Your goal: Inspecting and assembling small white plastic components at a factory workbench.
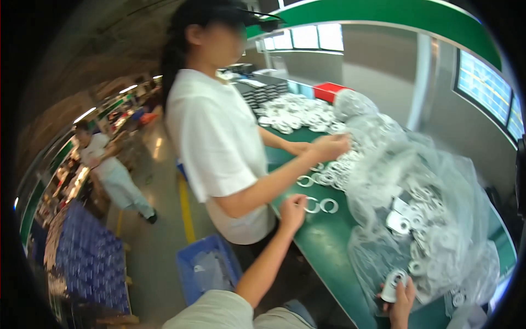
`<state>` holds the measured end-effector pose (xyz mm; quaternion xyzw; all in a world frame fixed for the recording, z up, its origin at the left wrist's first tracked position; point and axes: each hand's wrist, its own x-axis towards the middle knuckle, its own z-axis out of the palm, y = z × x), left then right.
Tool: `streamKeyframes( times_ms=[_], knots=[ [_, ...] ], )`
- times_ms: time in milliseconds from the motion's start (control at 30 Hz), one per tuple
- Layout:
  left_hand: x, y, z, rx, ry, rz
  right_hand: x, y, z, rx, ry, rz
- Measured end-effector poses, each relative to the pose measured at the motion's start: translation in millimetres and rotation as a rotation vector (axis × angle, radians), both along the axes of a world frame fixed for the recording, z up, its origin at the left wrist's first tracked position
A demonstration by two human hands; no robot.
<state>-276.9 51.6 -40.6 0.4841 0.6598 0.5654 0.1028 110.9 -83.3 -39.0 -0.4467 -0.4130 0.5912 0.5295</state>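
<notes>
My left hand [293, 213] is over the near edge of the green table, its fingers closed at the rim of a white ring [313, 205]. A second white ring [329, 205] lies just right of it, and another ring [304, 181] lies a little farther off. At the lower right, my right hand [402, 302] grips a white rounded plastic part [393, 286] with a round opening. Beside that hand, a large clear plastic bag [372, 257] lies open with many similar white parts [419, 219] inside.
A co-worker in a white shirt [213, 137] stands at the table's left, hands over a pile of white rings [334, 172]. More white parts [296, 112], black stacked trays [263, 90] and a red bin [330, 91] sit behind. A blue crate [189, 274] stands on the floor.
</notes>
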Motion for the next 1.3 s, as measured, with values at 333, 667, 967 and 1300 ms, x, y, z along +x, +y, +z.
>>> streamKeyframes(
  times_ms=[333, 667, 967, 1300],
  knots=[
    [87.7, -50.2, 69.2, -0.426, -0.490, -0.883, 7.1, -10.1, 20.2, -0.062, 0.054, -0.053],
    [240.8, -5.6, 72.2, -0.418, -0.595, -1.310, 17.3, 3.6, 37.1, -0.111, 0.156, -0.116],
    [238.8, -26.8, 44.1, -0.557, -0.569, -1.385, 10.4, 4.1, 32.8, -0.029, 0.129, -0.119],
    [240.0, -29.4, 45.7, -0.548, -0.345, -1.331, 6.7, 2.6, 30.5, -0.026, 0.083, -0.107]
  ],
)
